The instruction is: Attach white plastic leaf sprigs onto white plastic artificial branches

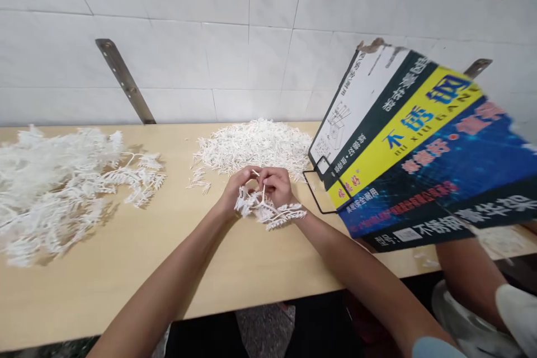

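Note:
Both my hands meet over the middle of the wooden table (126,268). My left hand (237,185) and my right hand (277,184) are closed, pinching the same white plastic sprue of small parts (268,211). The sprue hangs down between and below the fingers, with its comb-like branches fanning toward the right. Just behind my hands lies a pile of small loose white pieces (255,145).
A big heap of white plastic sprues (54,184) covers the table's left side. A printed cardboard box (419,145) leans at the right with a black wire frame (319,190) by it. Another person's arm (465,279) shows at the lower right. White tiled wall behind.

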Motion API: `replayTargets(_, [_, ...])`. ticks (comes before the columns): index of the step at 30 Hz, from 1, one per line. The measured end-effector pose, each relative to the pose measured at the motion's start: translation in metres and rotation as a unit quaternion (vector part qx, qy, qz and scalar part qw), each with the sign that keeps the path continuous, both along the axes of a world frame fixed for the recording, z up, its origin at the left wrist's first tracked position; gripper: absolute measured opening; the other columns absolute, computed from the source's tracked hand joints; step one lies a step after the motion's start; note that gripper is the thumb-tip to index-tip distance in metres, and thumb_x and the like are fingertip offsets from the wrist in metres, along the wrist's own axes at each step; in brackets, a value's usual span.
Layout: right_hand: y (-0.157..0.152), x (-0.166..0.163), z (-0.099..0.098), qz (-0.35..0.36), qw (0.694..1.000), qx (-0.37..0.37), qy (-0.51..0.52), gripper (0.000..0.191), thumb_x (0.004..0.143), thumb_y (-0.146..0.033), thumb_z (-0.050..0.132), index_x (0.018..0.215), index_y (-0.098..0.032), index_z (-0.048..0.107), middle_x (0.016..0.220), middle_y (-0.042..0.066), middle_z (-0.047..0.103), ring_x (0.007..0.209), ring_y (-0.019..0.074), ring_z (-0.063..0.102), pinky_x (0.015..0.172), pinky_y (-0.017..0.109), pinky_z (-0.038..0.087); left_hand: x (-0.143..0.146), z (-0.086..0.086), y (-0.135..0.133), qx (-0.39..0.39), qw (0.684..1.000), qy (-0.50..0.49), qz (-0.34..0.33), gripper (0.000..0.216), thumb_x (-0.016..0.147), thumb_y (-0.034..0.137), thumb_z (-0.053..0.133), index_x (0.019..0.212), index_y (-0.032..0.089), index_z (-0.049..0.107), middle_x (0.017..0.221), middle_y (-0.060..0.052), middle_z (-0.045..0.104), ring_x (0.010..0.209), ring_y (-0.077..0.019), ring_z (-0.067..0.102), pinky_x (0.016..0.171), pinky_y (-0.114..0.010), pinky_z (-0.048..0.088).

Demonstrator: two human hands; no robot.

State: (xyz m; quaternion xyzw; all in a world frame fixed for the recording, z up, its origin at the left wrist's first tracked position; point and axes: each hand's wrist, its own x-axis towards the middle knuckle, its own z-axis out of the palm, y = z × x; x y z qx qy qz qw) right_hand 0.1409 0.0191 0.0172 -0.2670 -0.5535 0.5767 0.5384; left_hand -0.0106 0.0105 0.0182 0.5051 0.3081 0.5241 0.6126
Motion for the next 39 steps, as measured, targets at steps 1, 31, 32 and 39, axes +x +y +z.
replayTargets(1, [0.0, -0.001, -0.009, -0.036, 0.999, 0.005, 0.0, 0.018, 0.076, -0.028, 0.06, 0.061, -0.019, 0.064, 0.045, -0.005, 0.04, 0.042, 0.0092, 0.027, 0.045, 0.027, 0.018, -0.001, -0.005, -0.002, 0.021, 0.999, 0.026, 0.012, 0.043, 0.088, 0.054, 0.066, 0.108, 0.016, 0.073, 0.102, -0.009, 0.074, 0.098, -0.0256, 0.068, 0.087, -0.034, 0.053])
replayTargets(31, [-0.011, 0.012, -0.024, 0.024, 0.987, 0.013, -0.156, 0.033, 0.099, -0.045, 0.055, 0.081, -0.019, 0.065, 0.068, 0.0, 0.065, 0.052, 0.0147, 0.061, 0.052, 0.028, 0.047, -0.018, -0.01, -0.009, 0.078, 0.961, 0.247, 0.1, 0.04, 0.096, 0.051, 0.062, 0.074, 0.017, 0.066, 0.067, 0.0, 0.064, 0.066, -0.0152, 0.054, 0.063, -0.027, 0.039])
replayTargets(32, [-0.011, 0.01, -0.024, 0.012, 0.99, 0.005, -0.14, 0.032, 0.099, -0.047, 0.057, 0.087, -0.019, 0.066, 0.071, 0.0, 0.066, 0.053, 0.0151, 0.063, 0.053, 0.028, 0.049, -0.017, -0.011, -0.009, 0.083, 0.955, 0.261, 0.116, 0.04, 0.096, 0.05, 0.061, 0.072, 0.018, 0.064, 0.065, 0.001, 0.061, 0.064, -0.0147, 0.052, 0.062, -0.027, 0.038])
replayTargets(39, [0.0, 0.005, -0.028, -0.034, 0.985, -0.036, -0.163, 0.03, 0.09, -0.048, 0.074, 0.086, -0.019, 0.068, 0.068, -0.001, 0.066, 0.054, 0.014, 0.063, 0.049, 0.025, 0.051, -0.01, -0.017, -0.009, 0.072, 0.953, 0.235, 0.179, 0.037, 0.095, 0.052, 0.064, 0.08, 0.018, 0.068, 0.069, 0.001, 0.06, 0.067, -0.0147, 0.051, 0.062, -0.026, 0.038])
